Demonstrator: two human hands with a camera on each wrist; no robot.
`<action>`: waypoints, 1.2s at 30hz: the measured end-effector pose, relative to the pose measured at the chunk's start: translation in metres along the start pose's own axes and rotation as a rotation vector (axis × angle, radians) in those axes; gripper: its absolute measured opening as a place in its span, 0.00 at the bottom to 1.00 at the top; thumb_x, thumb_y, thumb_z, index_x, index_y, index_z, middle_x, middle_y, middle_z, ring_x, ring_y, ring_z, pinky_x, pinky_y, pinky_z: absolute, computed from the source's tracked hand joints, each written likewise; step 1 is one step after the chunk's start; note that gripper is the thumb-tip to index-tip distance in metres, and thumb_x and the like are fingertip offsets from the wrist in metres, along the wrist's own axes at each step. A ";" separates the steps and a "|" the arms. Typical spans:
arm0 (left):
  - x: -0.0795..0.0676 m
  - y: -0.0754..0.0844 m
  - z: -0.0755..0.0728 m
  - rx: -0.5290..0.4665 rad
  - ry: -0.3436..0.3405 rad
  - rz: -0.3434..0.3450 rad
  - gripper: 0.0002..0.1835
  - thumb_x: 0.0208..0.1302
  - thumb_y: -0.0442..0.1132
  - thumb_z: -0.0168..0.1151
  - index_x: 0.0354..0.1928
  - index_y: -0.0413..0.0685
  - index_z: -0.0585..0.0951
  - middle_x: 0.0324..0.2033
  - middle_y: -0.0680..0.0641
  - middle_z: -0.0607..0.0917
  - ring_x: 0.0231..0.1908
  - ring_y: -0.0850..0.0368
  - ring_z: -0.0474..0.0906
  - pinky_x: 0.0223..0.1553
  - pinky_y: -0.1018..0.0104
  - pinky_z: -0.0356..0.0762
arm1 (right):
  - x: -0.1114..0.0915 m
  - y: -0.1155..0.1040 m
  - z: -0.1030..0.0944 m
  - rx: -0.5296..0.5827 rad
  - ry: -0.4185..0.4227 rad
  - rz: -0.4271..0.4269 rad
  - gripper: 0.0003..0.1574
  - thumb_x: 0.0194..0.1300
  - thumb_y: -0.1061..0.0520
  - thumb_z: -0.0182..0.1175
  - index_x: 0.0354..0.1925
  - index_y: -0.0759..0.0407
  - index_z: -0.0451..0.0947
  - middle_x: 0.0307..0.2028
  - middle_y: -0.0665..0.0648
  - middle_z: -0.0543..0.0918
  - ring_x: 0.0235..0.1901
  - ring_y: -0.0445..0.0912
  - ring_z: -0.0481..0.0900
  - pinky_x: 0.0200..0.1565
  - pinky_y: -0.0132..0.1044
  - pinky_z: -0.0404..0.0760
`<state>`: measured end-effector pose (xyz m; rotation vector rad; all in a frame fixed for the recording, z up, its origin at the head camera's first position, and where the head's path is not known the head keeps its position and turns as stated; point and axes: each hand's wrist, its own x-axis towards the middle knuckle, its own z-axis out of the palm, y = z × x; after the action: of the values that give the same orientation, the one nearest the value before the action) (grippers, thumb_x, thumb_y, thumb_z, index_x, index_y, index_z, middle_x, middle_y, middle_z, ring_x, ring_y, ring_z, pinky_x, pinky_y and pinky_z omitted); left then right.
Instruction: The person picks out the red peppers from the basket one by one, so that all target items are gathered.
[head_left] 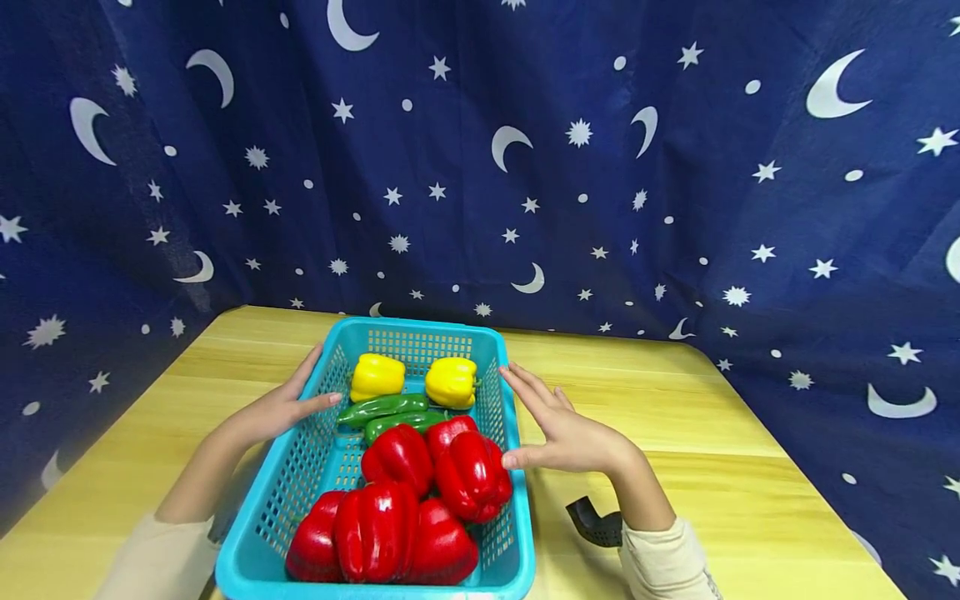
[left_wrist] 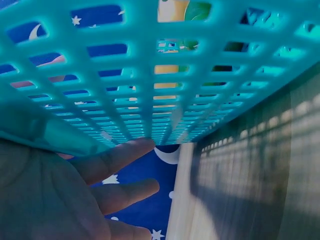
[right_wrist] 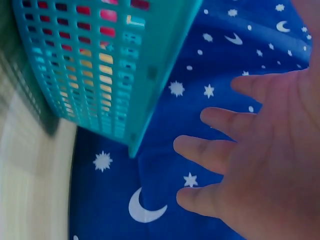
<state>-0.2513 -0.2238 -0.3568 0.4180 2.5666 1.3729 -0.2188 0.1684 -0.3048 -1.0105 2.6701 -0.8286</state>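
Observation:
A turquoise plastic basket [head_left: 375, 591] stands on the table. Inside it lie two yellow bell peppers [head_left: 377, 377] at the far end, two long green peppers [head_left: 386, 407] in the middle, and several red bell peppers [head_left: 377, 533] heaped toward the near end. My left hand [head_left: 279, 412] rests at the basket's left rim, thumb over the edge and straight fingers [left_wrist: 125, 195] along the outside. By the right rim, my right hand [head_left: 558, 433] is spread with its thumb toward a red pepper. The right wrist view shows those fingers [right_wrist: 205, 150] apart from the basket wall.
The light wooden table [head_left: 675, 400] extends on both sides of the basket. Behind it hangs a dark blue cloth [head_left: 450, 167] with white moons and stars. A black curved piece [head_left: 596, 523] shows beside my right wrist.

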 end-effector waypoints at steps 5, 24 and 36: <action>0.000 -0.002 0.001 -0.022 -0.001 0.002 0.47 0.64 0.52 0.51 0.70 0.61 0.28 0.68 0.30 0.41 0.57 0.25 0.60 0.39 0.48 0.81 | 0.002 -0.006 0.007 -0.007 -0.055 -0.028 0.64 0.50 0.39 0.65 0.72 0.43 0.34 0.72 0.54 0.38 0.70 0.54 0.42 0.64 0.67 0.33; -0.003 -0.003 0.006 -0.030 -0.005 -0.008 0.46 0.64 0.49 0.52 0.70 0.57 0.30 0.68 0.29 0.41 0.60 0.22 0.53 0.40 0.46 0.80 | 0.003 -0.019 0.029 -0.036 -0.183 -0.047 0.65 0.48 0.37 0.66 0.72 0.46 0.37 0.71 0.53 0.41 0.69 0.53 0.47 0.65 0.64 0.40; -0.004 0.001 0.006 -0.014 0.005 -0.015 0.46 0.64 0.50 0.51 0.71 0.57 0.31 0.67 0.28 0.42 0.57 0.22 0.58 0.37 0.46 0.81 | 0.003 -0.020 0.031 -0.062 -0.177 -0.056 0.65 0.47 0.36 0.66 0.71 0.43 0.37 0.71 0.55 0.43 0.68 0.53 0.50 0.65 0.64 0.44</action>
<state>-0.2457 -0.2203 -0.3589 0.3932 2.5569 1.3883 -0.1999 0.1405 -0.3193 -1.1222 2.5427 -0.6367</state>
